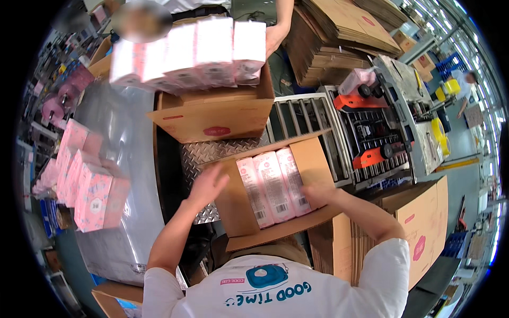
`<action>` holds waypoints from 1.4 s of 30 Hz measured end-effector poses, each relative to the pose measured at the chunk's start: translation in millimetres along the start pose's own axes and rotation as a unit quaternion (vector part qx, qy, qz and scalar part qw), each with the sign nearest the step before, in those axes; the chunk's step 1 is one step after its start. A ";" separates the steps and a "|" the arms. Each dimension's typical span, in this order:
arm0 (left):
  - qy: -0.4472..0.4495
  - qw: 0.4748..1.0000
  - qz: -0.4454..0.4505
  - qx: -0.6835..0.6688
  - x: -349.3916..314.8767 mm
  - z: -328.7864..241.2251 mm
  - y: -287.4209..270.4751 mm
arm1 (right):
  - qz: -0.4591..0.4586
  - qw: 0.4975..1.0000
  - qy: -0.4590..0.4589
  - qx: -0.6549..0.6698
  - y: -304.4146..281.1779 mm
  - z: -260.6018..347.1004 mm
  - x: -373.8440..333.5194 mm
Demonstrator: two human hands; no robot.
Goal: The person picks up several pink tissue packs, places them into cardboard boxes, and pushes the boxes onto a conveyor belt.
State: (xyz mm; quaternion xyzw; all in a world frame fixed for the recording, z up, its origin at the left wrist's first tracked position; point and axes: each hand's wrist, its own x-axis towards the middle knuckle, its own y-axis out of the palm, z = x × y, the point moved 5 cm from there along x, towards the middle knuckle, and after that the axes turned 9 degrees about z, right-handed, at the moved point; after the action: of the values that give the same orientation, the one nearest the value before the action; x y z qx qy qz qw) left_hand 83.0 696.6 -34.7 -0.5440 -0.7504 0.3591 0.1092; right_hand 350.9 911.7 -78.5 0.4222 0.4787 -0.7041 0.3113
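An open cardboard carton (233, 200) stands in front of me with its flaps up. Three pink-and-white packs (274, 183) lie side by side in it, marked with barcodes. Beside the carton's left flap is my left hand (210, 184), fingers apart and nothing held. My right hand (317, 195) is at the right side of the carton, by the rightmost pack and the right flap. Its fingers are smeared by motion, so their grip does not show.
Across from me a person's hand (273, 38) steadies a row of wrapped packs (183, 53) above another carton (217, 117). Pink packs (98, 199) stand on the grey table (132, 212) at left. A roller conveyor (305, 119), an orange-and-black machine (366, 130) and flattened cartons (339, 47) lie to the right.
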 end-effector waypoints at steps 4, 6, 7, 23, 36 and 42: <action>0.044 0.995 -0.051 -0.075 11.7 -5.3 -15.2 | -0.177 0.947 -0.121 0.241 -11.1 2.0 -3.4; 0.068 0.997 -0.019 -0.026 0.4 -2.3 18.9 | -0.117 0.964 -0.177 0.158 0.1 12.8 -17.9; 0.113 0.986 0.004 0.119 -8.0 27.0 51.1 | -0.096 0.968 -0.206 0.110 0.1 20.1 -26.1; -0.167 0.952 -0.008 -0.256 23.3 71.2 30.7 | -0.420 0.648 0.347 0.532 148.9 -118.1 2.9; -0.188 0.958 -0.123 -0.177 80.4 29.9 164.0 | -0.605 0.731 0.264 0.174 -60.9 -149.4 -35.9; -0.159 0.971 -0.103 -0.146 218.4 -56.1 205.0 | -0.569 0.808 0.137 0.068 -65.9 -237.1 11.3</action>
State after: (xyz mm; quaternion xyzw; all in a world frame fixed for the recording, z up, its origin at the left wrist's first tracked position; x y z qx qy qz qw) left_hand 181.4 946.4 -178.9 -0.4092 -0.8546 0.3148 -0.0557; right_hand 360.6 1156.4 -105.4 0.1862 0.6216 -0.7209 -0.2436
